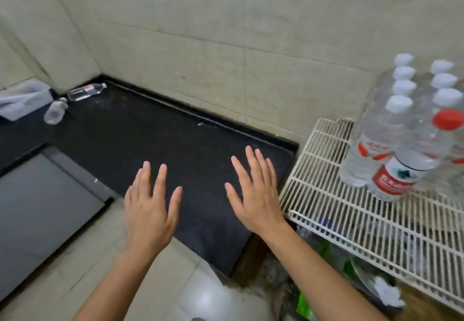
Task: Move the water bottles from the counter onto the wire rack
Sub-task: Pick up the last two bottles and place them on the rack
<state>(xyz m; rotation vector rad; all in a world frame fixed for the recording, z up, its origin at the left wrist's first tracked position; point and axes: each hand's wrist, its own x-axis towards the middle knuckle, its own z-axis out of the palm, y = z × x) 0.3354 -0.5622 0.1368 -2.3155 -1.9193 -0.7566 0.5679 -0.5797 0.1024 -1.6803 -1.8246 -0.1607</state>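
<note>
Left hand (148, 210) and right hand (253, 195) are spread flat over the black counter (175, 132), holding nothing. A red-labelled water bottle (85, 91) and a second bottle (54, 111) lie at ten o'clock (on their sides, so likely to roll). Grip each mid-body, then stand it at three o'clock on the wire rack (326, 195), beside the upright bottles (391, 140).

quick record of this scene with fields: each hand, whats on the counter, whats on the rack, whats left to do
left hand: open, fingers spread, over the counter, holds nothing
right hand: open, fingers spread, holds nothing
on counter: two bottles lying in the far left corner, labelled bottle by the wall, second bottle beside it
wire rack: right of the counter, upright bottle cluster, mostly white caps, one red
left to do: both counter bottles
</note>
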